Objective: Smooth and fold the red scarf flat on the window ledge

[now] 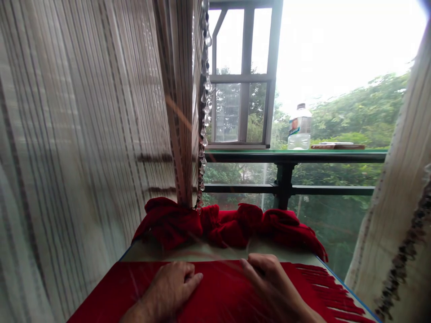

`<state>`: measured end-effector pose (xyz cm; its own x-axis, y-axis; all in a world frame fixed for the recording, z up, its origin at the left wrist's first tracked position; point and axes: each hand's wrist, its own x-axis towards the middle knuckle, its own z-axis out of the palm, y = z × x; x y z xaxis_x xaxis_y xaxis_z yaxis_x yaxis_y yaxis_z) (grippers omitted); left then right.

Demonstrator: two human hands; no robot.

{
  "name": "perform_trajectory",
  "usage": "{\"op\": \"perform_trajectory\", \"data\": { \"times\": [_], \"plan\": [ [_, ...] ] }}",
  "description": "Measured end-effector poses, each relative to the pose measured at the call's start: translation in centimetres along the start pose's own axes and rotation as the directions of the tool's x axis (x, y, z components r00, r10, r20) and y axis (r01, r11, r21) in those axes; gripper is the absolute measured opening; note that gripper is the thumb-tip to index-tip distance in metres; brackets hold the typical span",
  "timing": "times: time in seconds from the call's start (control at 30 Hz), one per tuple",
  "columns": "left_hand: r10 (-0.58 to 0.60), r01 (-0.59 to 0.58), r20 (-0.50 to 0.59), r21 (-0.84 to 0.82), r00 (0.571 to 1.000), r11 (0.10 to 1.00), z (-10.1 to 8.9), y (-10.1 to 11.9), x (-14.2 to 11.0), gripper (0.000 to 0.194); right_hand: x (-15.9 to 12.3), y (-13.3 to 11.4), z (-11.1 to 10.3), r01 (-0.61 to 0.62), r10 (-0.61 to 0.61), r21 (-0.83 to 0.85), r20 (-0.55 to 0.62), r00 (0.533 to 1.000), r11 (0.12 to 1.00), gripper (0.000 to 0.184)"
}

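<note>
While the red fringed cloth (220, 287) lies flat below the table's (215, 253) far edge, left hand (173, 287) and right hand (269, 278) rest on it, fingers curled; grip on fabric indeterminable.

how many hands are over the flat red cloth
2. The left hand is over the cloth left of centre; the right hand is right of centre, nearer the fringe. No other hands show.
</note>
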<state>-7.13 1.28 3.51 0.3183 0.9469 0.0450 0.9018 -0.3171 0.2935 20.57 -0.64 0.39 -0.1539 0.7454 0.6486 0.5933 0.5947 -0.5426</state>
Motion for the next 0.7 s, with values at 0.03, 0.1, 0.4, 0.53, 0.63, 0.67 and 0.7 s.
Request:
{"op": "perform_trajectory", "data": {
  "times": [0.03,0.1,0.4,0.53,0.63,0.67,0.7],
  "plan": [
    [0.003,-0.003,-0.005,-0.005,1.0,1.0,0.01,-0.03,-0.04,0.042,-0.03,0.04,0.04,0.001,-0.001,-0.003,0.001,1.0,1.0,0.049],
    [0.007,-0.007,-0.012,-0.015,1.0,1.0,0.03,-0.09,-0.14,0.042,-0.09,0.11,0.13,0.002,-0.002,-0.006,0.002,1.0,1.0,0.049],
    [0.005,-0.006,-0.019,-0.047,1.0,0.999,0.02,-0.24,-0.28,0.041,-0.07,0.55,0.27,0.01,-0.01,-0.017,-0.003,1.0,1.0,0.049],
    [0.006,-0.007,-0.015,-0.04,1.0,0.999,0.13,-0.26,-0.29,0.042,-0.17,0.63,0.3,0.013,-0.013,-0.021,0.008,1.0,1.0,0.049],
    [0.007,-0.007,-0.012,-0.027,1.0,1.0,0.17,-0.27,-0.29,0.043,-0.21,0.62,0.38,0.011,-0.011,-0.019,0.016,1.0,1.0,0.049],
    [0.006,-0.007,-0.013,-0.023,1.0,1.0,0.16,-0.26,-0.29,0.043,-0.21,0.62,0.4,0.01,-0.009,-0.019,0.016,1.0,1.0,0.049],
    [0.004,-0.005,-0.013,-0.019,1.0,1.0,0.14,-0.25,-0.28,0.043,-0.21,0.61,0.41,0.008,-0.008,-0.019,0.016,1.0,1.0,0.049]
  ]
}}
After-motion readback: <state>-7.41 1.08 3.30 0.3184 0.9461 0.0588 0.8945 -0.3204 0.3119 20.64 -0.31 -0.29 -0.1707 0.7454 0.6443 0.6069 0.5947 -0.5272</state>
